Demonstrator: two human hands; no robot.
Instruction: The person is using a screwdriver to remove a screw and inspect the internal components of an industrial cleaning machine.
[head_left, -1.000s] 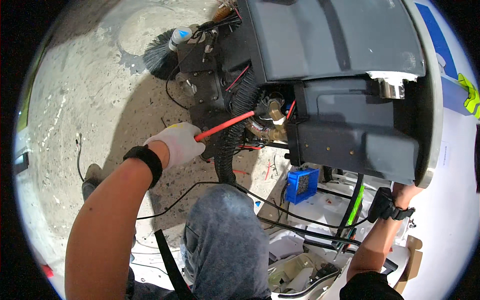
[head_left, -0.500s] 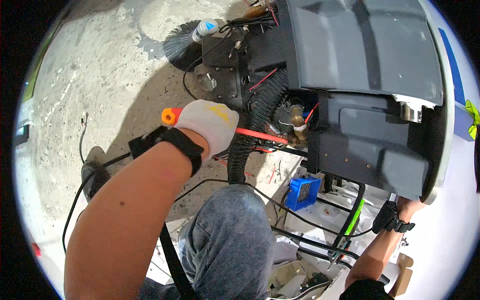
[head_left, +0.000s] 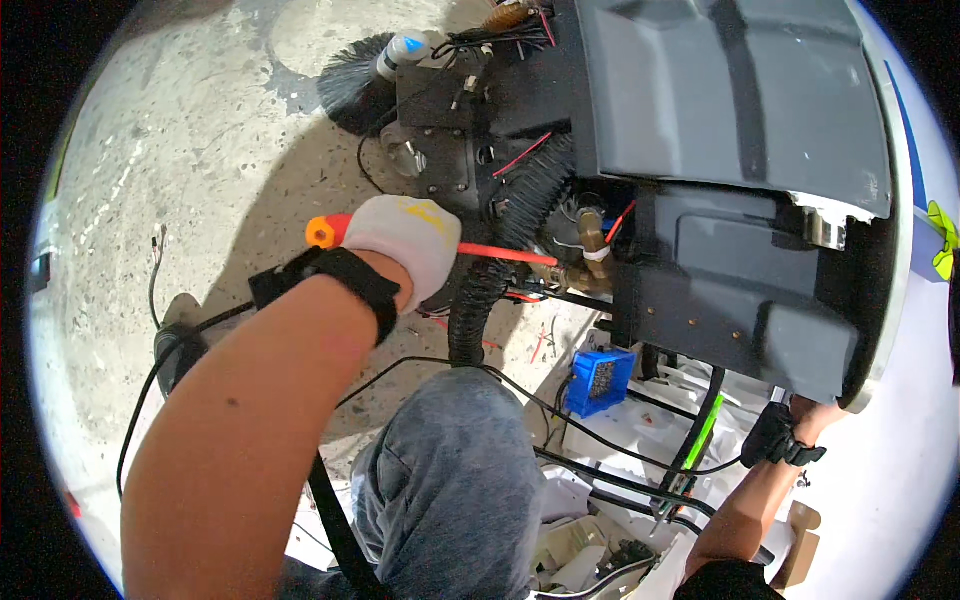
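Observation:
My left hand (head_left: 405, 245), in a whitish glove with yellow marks, is closed around a screwdriver (head_left: 505, 254) with an orange-red handle and a long red shaft. The shaft crosses a black corrugated hose (head_left: 480, 300), and its tip is beside a brass fitting (head_left: 592, 240) within a dark grey machine (head_left: 740, 250). Whether the tip touches the fitting, I cannot tell. At the machine's lower right corner, my bare right hand (head_left: 815, 415) reaches up against the edge; its fingers are hidden behind the panel. Black straps circle both wrists.
A round black brush (head_left: 355, 85) sits by the machine's far left. Below the machine, a blue bin (head_left: 600, 382) holds small metal parts. Black cables (head_left: 630, 450) cross in front of my knee (head_left: 445, 480). An open box of loose parts (head_left: 590, 555) stands near the lower edge.
My left hand and the screwdriver have shifted slightly left and upward, drawing the tip back a little. The right hand stays at the machine's corner. The view has moved slightly.

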